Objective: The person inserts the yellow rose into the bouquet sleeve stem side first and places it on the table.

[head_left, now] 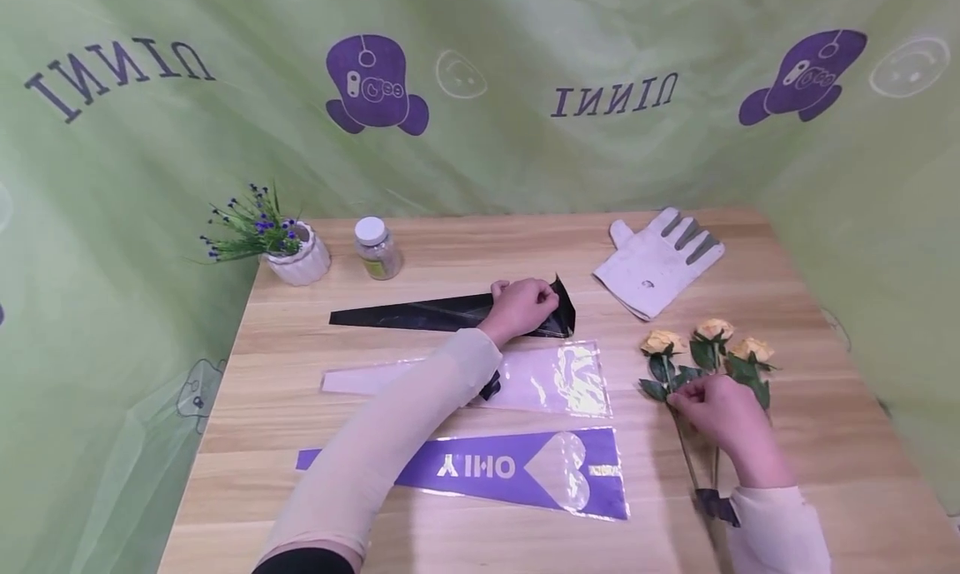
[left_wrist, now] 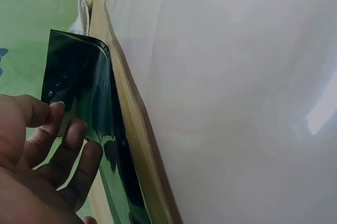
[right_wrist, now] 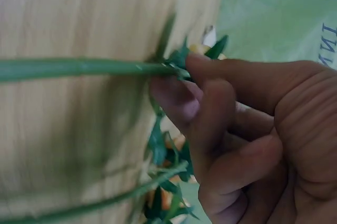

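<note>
At the back of the table my left hand (head_left: 522,306) pinches the edge of a black flower sleeve (head_left: 420,314) at its wide end. In the left wrist view this end of the black sleeve (left_wrist: 79,63) stands up from the table, thumb and forefinger at its edge. My right hand (head_left: 726,420) pinches the stem of the leftmost yellow rose (head_left: 663,342) just below its leaves. The green stem (right_wrist: 79,69) runs between thumb and forefinger in the right wrist view. Two more yellow roses (head_left: 752,349) lie beside it.
Nearer me lie a clear pinkish sleeve (head_left: 547,382) and a purple printed sleeve (head_left: 480,472), partly under my left arm. A white glove (head_left: 652,266) lies at the back right. A lidded jar (head_left: 378,249) and a potted plant (head_left: 300,262) stand at the back left.
</note>
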Action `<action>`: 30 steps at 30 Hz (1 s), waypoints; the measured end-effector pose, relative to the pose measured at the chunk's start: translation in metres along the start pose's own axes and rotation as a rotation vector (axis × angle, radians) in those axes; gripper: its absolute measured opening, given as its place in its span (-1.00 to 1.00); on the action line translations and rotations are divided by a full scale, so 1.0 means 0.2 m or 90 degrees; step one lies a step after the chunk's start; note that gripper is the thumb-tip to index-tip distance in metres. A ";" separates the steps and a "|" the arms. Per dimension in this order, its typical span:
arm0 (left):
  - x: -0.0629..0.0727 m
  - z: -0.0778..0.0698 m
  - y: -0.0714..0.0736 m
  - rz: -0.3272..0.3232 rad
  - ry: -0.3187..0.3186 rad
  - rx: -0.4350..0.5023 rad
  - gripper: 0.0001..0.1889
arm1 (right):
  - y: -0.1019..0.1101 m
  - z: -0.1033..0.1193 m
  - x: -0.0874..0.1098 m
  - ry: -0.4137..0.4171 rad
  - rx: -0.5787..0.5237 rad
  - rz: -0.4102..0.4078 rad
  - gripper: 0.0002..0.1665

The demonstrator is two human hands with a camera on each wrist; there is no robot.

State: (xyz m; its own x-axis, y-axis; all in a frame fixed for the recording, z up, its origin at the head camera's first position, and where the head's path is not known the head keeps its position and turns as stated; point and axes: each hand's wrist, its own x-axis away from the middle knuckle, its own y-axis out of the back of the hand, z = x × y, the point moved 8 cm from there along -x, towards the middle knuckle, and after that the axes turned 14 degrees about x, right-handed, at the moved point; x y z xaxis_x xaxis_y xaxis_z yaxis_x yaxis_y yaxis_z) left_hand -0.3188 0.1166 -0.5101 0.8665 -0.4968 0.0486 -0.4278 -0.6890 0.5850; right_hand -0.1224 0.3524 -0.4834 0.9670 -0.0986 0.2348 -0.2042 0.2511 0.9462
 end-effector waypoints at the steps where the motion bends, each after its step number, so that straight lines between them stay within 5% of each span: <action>1: 0.00 0.00 -0.01 0.003 -0.002 -0.001 -0.79 | -0.01 0.00 0.00 -0.003 0.010 -0.004 -0.75; 5: 0.00 0.00 -0.02 0.004 -0.004 -0.006 -0.78 | -0.02 0.00 -0.01 -0.002 0.002 -0.011 -0.77; 7: 0.00 0.00 -0.02 0.003 -0.001 -0.008 -0.78 | -0.01 0.02 -0.01 -0.001 -0.064 0.006 -0.75; 11: 0.01 -0.01 -0.01 0.005 -0.002 -0.001 -0.79 | 0.08 0.07 -0.03 0.001 -0.293 0.022 -0.63; 16: 0.02 -0.02 0.00 0.008 -0.004 0.013 -0.78 | 0.22 0.14 -0.07 0.059 -0.671 0.016 -0.92; 18: 0.03 -0.01 0.00 0.009 -0.006 0.016 -0.78 | 0.27 0.16 -0.10 0.083 -0.801 0.007 -0.90; 22: 0.03 -0.01 0.01 0.004 -0.006 0.017 -0.80 | 0.33 0.17 -0.17 0.094 -0.970 -0.084 -0.89; 27: 0.03 -0.01 0.01 0.001 -0.004 0.017 -0.80 | 0.33 0.14 -0.28 0.042 -1.183 -0.249 -0.71; 30: 0.03 -0.02 0.00 0.009 -0.007 0.019 -0.78 | 0.32 0.15 -0.33 0.030 -1.264 -0.294 -0.60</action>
State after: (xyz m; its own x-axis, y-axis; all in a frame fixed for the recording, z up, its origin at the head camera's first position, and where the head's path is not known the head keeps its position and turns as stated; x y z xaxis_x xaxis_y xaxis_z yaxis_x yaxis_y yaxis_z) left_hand -0.3122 0.1152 -0.5069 0.8579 -0.5116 0.0477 -0.4472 -0.6977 0.5596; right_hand -0.2034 0.3466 -0.4322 0.8965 -0.4388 0.0619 0.3896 0.7140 -0.5818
